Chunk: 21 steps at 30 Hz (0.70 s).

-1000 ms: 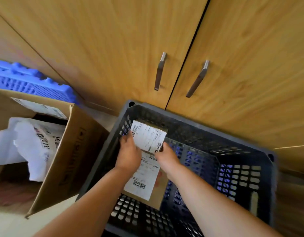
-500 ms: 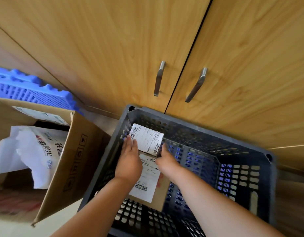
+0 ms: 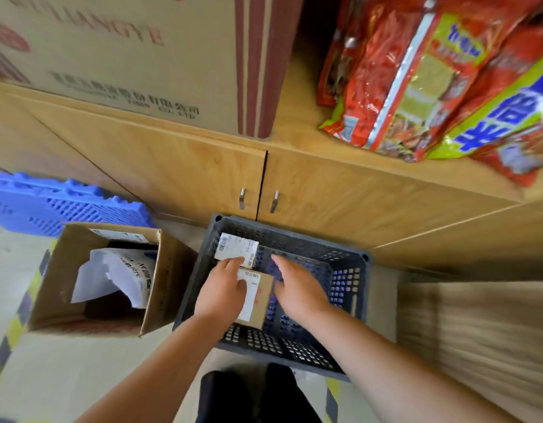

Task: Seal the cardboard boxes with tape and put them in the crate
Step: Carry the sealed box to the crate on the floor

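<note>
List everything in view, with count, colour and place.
crate: one, dark grey, on the floor
small boxes: two, brown with white labels, inside the crate
open carton: one, brown, left of the crate
plastic pallet: one, blue, behind the carton
cabinet: one, wooden, behind the crate
printed carton: one, tan, atop the cabinet
snack bags: several, red, atop the cabinet
left hand: one, fingers straight, over the small boxes
right hand: one, fingers straight, over the crate

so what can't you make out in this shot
Head view only:
- near box: any tape seam is hidden under the left hand.
- far box: label print too small to read.
- open carton: contents hidden by white paper.
- red bags: blurred, cut off by the right edge.
</note>
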Each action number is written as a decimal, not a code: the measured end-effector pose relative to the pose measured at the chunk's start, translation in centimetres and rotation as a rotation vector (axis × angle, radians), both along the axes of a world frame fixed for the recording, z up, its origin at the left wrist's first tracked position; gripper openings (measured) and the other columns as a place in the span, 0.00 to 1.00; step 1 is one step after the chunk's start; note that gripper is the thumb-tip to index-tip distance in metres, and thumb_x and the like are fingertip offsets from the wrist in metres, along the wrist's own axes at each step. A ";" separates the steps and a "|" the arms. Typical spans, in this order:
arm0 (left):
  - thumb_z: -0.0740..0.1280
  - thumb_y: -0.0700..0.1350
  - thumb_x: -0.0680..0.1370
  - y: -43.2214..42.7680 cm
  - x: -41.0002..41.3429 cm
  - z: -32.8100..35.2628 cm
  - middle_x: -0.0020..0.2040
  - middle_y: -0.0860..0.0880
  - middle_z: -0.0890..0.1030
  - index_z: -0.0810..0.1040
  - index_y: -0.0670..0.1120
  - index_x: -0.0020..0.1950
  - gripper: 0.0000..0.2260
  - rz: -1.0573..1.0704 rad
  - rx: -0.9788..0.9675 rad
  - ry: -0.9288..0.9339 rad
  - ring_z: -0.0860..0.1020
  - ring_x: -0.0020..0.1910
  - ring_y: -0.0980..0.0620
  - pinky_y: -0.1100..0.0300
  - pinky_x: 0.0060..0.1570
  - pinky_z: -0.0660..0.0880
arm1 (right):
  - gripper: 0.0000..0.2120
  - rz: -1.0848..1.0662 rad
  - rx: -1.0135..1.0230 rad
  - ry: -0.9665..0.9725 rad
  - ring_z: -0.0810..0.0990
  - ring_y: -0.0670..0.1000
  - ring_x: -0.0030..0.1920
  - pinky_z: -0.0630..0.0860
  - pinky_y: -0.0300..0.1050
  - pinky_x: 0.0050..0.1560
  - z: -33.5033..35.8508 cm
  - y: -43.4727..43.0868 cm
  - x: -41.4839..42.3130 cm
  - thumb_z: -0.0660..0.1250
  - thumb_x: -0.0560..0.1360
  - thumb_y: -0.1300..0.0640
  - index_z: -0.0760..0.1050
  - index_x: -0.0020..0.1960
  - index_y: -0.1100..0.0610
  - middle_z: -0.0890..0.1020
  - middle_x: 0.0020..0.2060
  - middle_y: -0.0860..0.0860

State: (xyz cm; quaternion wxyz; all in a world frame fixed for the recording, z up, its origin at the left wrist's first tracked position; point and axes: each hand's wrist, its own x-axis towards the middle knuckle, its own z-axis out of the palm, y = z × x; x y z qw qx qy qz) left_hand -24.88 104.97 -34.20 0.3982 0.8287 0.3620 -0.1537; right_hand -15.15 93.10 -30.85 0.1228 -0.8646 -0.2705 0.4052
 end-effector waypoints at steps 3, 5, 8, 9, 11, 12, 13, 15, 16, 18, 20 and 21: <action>0.59 0.40 0.78 -1.1 -1.2 6.6 0.66 0.45 0.72 0.70 0.44 0.67 0.18 -0.037 -0.008 -0.014 0.71 0.63 0.47 0.52 0.58 0.71 | 0.27 0.004 0.019 -0.023 0.64 0.54 0.72 0.65 0.44 0.66 6.9 -2.2 -0.6 0.58 0.80 0.57 0.54 0.77 0.52 0.63 0.74 0.53; 0.59 0.42 0.79 -1.8 -1.8 11.2 0.64 0.47 0.74 0.71 0.45 0.66 0.15 -0.033 -0.040 -0.037 0.73 0.61 0.48 0.54 0.57 0.70 | 0.27 -0.063 0.053 -0.007 0.64 0.52 0.72 0.64 0.43 0.67 11.2 -3.5 -1.4 0.58 0.80 0.58 0.55 0.77 0.52 0.64 0.74 0.53; 0.61 0.44 0.80 -2.9 -2.7 17.0 0.65 0.49 0.74 0.70 0.49 0.69 0.17 0.031 -0.138 -0.076 0.74 0.62 0.50 0.55 0.58 0.71 | 0.25 -0.209 0.110 0.008 0.66 0.50 0.71 0.65 0.44 0.68 16.3 -5.2 -2.6 0.58 0.80 0.59 0.58 0.76 0.52 0.66 0.72 0.52; 0.62 0.45 0.80 -3.2 -2.8 18.7 0.65 0.49 0.75 0.70 0.50 0.69 0.17 0.051 -0.168 -0.087 0.75 0.61 0.50 0.55 0.58 0.72 | 0.24 -0.247 0.134 -0.005 0.67 0.50 0.70 0.66 0.45 0.67 17.8 -5.7 -2.9 0.58 0.80 0.59 0.59 0.75 0.52 0.67 0.72 0.51; 0.62 0.45 0.80 -3.7 -3.0 21.5 0.63 0.48 0.76 0.71 0.49 0.67 0.15 0.072 -0.214 -0.110 0.76 0.57 0.50 0.54 0.56 0.72 | 0.23 -0.321 0.178 -0.046 0.68 0.49 0.69 0.66 0.45 0.67 20.5 -6.6 -3.6 0.58 0.80 0.59 0.62 0.74 0.52 0.69 0.71 0.50; 0.62 0.45 0.80 -4.1 -3.1 22.8 0.62 0.48 0.76 0.71 0.49 0.67 0.15 0.066 -0.227 -0.119 0.75 0.57 0.50 0.56 0.55 0.72 | 0.23 -0.364 0.202 -0.067 0.69 0.49 0.69 0.66 0.44 0.67 21.7 -7.1 -4.0 0.59 0.80 0.59 0.63 0.74 0.53 0.70 0.70 0.50; 0.61 0.45 0.80 -4.5 -3.2 24.0 0.62 0.50 0.76 0.71 0.49 0.68 0.16 0.057 -0.235 -0.128 0.75 0.57 0.51 0.59 0.54 0.70 | 0.22 -0.411 0.228 -0.080 0.69 0.48 0.68 0.66 0.42 0.67 22.9 -7.7 -4.4 0.58 0.80 0.60 0.64 0.73 0.53 0.70 0.70 0.49; 0.60 0.45 0.81 -5.6 -3.7 26.4 0.61 0.52 0.75 0.70 0.49 0.69 0.16 0.029 -0.248 -0.163 0.74 0.53 0.55 0.63 0.48 0.68 | 0.21 -0.509 0.283 -0.087 0.70 0.46 0.68 0.66 0.39 0.64 25.3 -8.9 -5.6 0.58 0.80 0.59 0.65 0.72 0.52 0.71 0.69 0.48; 0.60 0.44 0.81 -6.1 -3.9 27.5 0.61 0.52 0.75 0.71 0.49 0.69 0.16 0.009 -0.262 -0.188 0.74 0.51 0.57 0.65 0.44 0.68 | 0.20 -0.551 0.304 -0.095 0.70 0.45 0.67 0.66 0.38 0.63 26.5 -9.6 -6.3 0.58 0.80 0.59 0.66 0.72 0.52 0.72 0.68 0.48; 0.61 0.45 0.80 -7.2 -4.3 29.3 0.61 0.52 0.76 0.72 0.49 0.68 0.15 -0.037 -0.289 -0.220 0.74 0.52 0.56 0.66 0.40 0.68 | 0.20 -0.613 0.332 -0.134 0.71 0.45 0.66 0.67 0.38 0.62 28.6 -11.1 -7.6 0.59 0.79 0.59 0.68 0.70 0.52 0.74 0.66 0.48; 0.61 0.45 0.80 -8.5 -4.6 30.6 0.60 0.51 0.77 0.72 0.49 0.67 0.15 -0.100 -0.304 -0.227 0.74 0.54 0.54 0.64 0.46 0.70 | 0.19 -0.668 0.346 -0.159 0.72 0.46 0.65 0.68 0.40 0.64 30.6 -13.0 -9.0 0.60 0.79 0.59 0.69 0.70 0.53 0.74 0.66 0.48; 0.61 0.45 0.80 -9.3 -4.6 31.2 0.60 0.51 0.77 0.72 0.48 0.66 0.14 -0.138 -0.310 -0.227 0.74 0.55 0.54 0.62 0.50 0.70 | 0.19 -0.698 0.355 -0.166 0.72 0.47 0.65 0.68 0.41 0.65 31.5 -14.2 -9.8 0.60 0.79 0.60 0.70 0.69 0.53 0.75 0.65 0.48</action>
